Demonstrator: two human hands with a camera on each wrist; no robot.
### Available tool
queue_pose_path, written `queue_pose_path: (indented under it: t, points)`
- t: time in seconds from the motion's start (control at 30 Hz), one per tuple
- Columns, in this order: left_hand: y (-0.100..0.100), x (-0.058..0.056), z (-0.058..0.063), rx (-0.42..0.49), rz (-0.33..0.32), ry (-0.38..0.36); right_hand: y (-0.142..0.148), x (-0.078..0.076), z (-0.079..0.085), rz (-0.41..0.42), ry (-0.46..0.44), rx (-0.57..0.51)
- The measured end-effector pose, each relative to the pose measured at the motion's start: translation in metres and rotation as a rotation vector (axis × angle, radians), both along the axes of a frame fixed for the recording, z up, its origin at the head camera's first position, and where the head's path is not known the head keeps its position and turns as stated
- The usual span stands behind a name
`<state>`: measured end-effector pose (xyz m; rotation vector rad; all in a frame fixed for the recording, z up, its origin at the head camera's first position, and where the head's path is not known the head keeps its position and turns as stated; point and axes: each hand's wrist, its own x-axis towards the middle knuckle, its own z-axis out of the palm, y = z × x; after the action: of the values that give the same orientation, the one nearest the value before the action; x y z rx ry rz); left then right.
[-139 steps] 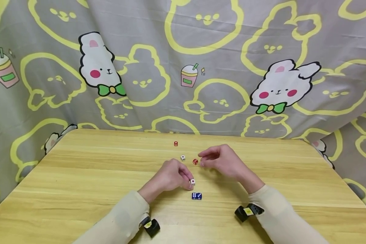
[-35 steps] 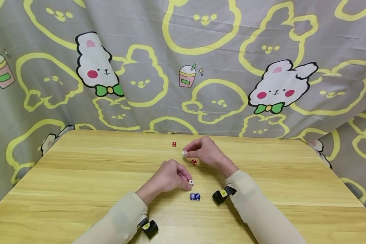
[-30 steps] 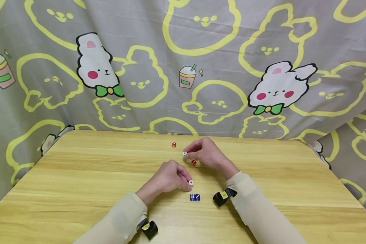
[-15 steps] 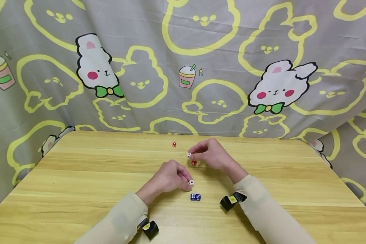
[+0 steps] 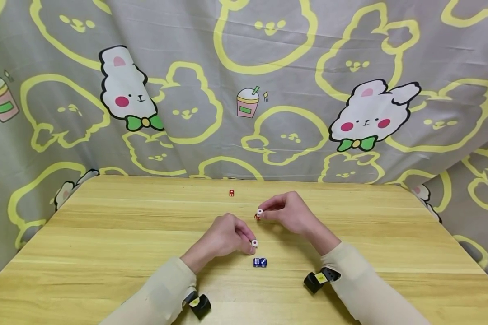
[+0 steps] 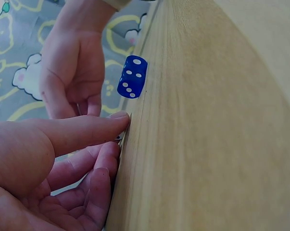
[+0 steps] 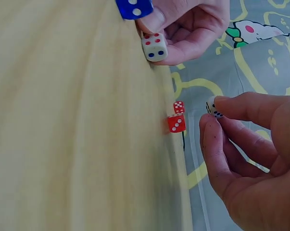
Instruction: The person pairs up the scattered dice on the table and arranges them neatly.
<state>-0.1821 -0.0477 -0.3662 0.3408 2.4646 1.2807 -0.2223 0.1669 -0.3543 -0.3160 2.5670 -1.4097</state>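
My left hand point(image 5: 230, 234) rests low at the middle of the table and pinches a white die point(image 5: 255, 243) by its fingertips. In the right wrist view that white die point(image 7: 155, 47) stands on the wood between the thumb and a finger. My right hand point(image 5: 293, 215) holds a second white die point(image 5: 260, 211) between thumb and fingertips. In the right wrist view this second die point(image 7: 214, 108) is raised clear of the wood. A red die point(image 5: 257, 217) lies just below it in the head view, partly covered. Two blue dice point(image 5: 260, 262) sit side by side nearer the body.
Another red die point(image 5: 231, 193) lies toward the back edge of the wooden table point(image 5: 105, 234). Behind the table hangs a grey curtain point(image 5: 203, 27) with yellow cartoon outlines. Black wrist cameras are strapped to both sleeves.
My right hand took the second white die from between the two red dice and carried it right and nearer, over the closer red die. My left hand stays put with its die.
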Motion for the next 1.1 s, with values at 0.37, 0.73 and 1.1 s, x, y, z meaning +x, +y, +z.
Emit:
queue_pose_path:
  t: [0.37, 0.73, 1.1]
  points:
    - [0.0, 0.0, 0.0, 0.0, 0.0, 0.002, 0.005, 0.013, -0.004, -0.021, -0.016, 0.012]
    - [0.0, 0.001, 0.001, 0.002, -0.001, 0.005, 0.004, 0.025, -0.005, -0.032, -0.109, -0.013]
    - [0.0, 0.0, 0.001, -0.011, 0.005, 0.007, 0.003, 0.036, -0.008, -0.004, -0.141, 0.008]
